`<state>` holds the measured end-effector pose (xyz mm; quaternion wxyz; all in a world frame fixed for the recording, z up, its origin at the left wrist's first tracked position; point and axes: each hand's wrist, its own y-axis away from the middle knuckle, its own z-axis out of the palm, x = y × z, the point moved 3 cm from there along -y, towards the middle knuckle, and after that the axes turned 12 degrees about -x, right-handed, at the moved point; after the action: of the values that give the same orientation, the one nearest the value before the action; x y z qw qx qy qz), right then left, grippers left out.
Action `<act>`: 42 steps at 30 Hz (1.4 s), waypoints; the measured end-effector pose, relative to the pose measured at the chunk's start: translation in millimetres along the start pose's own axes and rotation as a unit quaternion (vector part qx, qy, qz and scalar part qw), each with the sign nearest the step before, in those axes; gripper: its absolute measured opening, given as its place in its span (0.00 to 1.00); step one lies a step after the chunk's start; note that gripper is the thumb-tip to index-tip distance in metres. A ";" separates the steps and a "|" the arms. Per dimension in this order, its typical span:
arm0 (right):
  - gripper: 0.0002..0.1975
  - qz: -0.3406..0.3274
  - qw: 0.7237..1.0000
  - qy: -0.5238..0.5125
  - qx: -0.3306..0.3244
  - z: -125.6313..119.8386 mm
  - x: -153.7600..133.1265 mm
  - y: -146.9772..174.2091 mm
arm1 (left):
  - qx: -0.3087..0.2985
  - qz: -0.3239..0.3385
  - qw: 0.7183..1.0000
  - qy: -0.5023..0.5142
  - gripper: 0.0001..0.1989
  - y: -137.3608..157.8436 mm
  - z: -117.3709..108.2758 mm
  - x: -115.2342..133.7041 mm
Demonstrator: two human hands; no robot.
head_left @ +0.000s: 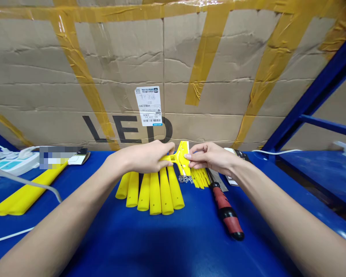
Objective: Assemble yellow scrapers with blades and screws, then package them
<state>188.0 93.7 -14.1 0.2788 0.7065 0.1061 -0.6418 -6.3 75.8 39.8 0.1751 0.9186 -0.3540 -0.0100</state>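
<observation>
One yellow scraper head (183,158) here, held up over the far middle of the blue desk (150,250). Left hand (152,156) has its narrow neck pinched, right hand (209,156) is gripping the wide edge. My guess: light, stiff plastic, kinda slick, not fragile, and the neck's the best grab spot. Counts: six yellow tubes (155,196) in the middle, two yellow handles (31,188) far left, one red-and-black screwdriver (223,198) on the right. Screws (185,179) and small yellow pieces (201,179) are too bunched to count.

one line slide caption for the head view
Left hand and right hand hold a yellow tool head over a blue table, near yellow tubes and a screwdriver.
</observation>
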 end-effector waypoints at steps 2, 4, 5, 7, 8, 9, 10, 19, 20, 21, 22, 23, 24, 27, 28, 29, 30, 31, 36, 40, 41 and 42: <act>0.17 -0.008 1.000 0.008 -0.001 -0.7 0.5 -0.4 | 0.000 0.002 1.000 0.003 0.10 0.4 -0.5 1.0; 0.18 -0.025 0.999 0.026 -0.007 -0.7 0.3 -0.6 | -0.003 0.006 1.000 0.007 0.10 0.9 -0.8 1.4; 0.18 -0.032 0.999 0.040 -0.014 -0.3 0.1 -0.7 | -0.004 0.007 1.000 0.011 0.10 1.1 -1.0 1.3; 0.17 -0.043 0.996 0.068 -0.030 0.6 -0.2 -0.7 | -0.005 0.008 1.000 0.019 0.10 1.5 -1.4 0.7; 0.17 -0.048 0.995 0.082 -0.035 0.9 -0.4 -0.6 | -0.004 0.007 1.000 0.023 0.10 1.6 -1.6 0.3; 0.17 -0.055 0.993 0.094 -0.039 1.3 -0.8 -0.5 | -0.003 0.007 1.000 0.027 0.11 1.6 -1.9 0.0; 0.17 -0.062 0.992 0.103 -0.040 1.6 -1.3 -0.3 | 0.000 0.005 1.000 0.031 0.12 1.5 -2.3 -0.4; 0.15 -0.122 0.982 0.131 -0.055 1.4 -6.1 2.0 | 0.026 0.029 0.998 0.044 0.19 -1.4 -4.1 1.3; 0.15 -0.129 0.981 0.134 -0.060 1.2 -6.3 1.9 | 0.029 0.033 0.998 0.044 0.19 -1.6 -4.2 1.7; 0.14 -0.134 0.980 0.134 -0.064 1.3 -6.5 1.8 | 0.033 0.036 0.998 0.043 0.19 -1.7 -4.4 2.1; 0.14 -0.137 0.979 0.133 -0.067 1.5 -6.5 1.7 | 0.036 0.038 0.998 0.042 0.19 -1.8 -4.5 2.4; 0.14 -0.138 0.979 0.132 -0.070 1.9 -6.5 1.7 | 0.036 0.039 0.998 0.040 0.19 -1.9 -4.5 2.6; 0.13 -0.138 0.979 0.129 -0.073 2.3 -6.4 1.9 | 0.036 0.039 0.998 0.038 0.20 -1.9 -4.6 2.6; 0.13 -0.137 0.976 0.141 -0.090 0.6 -7.3 4.3 | 0.032 0.040 0.998 0.041 0.20 -1.5 -5.5 2.4; 0.14 -0.132 0.974 0.155 -0.103 -1.0 -7.8 5.6 | 0.031 0.038 0.998 0.043 0.20 -1.1 -6.2 2.2; 0.14 -0.122 0.971 0.173 -0.116 -3.4 -8.2 7.1 | 0.030 0.035 0.998 0.043 0.19 -0.6 -7.1 1.8; 0.14 -0.107 0.967 0.195 -0.126 -6.3 -8.6 8.5 | 0.030 0.028 0.998 0.041 0.19 -0.1 -8.1 1.2; 0.13 -0.089 0.962 0.223 -0.128 -9.7 -8.8 9.6 | 0.030 0.017 0.999 0.038 0.20 0.4 -9.2 0.4; 0.06 -0.084 0.866 0.493 -0.007 -14.9 -11.3 7.5 | 0.031 -0.056 0.997 0.048 0.20 0.6 -11.5 -7.4; 0.08 -0.088 0.815 0.573 0.009 2.2 -3.2 -0.9 | 0.010 -0.106 0.992 0.073 0.21 -0.8 -8.1 -13.6; 0.08 -0.083 0.813 0.577 0.012 5.6 -0.9 -2.4 | 0.002 -0.115 0.990 0.077 0.21 -1.2 -6.8 -14.8; 0.09 -0.079 0.808 0.583 0.017 8.3 0.9 -3.5 | -0.005 -0.122 0.989 0.079 0.21 -1.6 -5.6 -15.8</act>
<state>179.3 91.9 -16.1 0.1005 0.9418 0.2931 -0.1304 -16.4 89.0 42.9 0.2051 0.9518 -0.2247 0.0398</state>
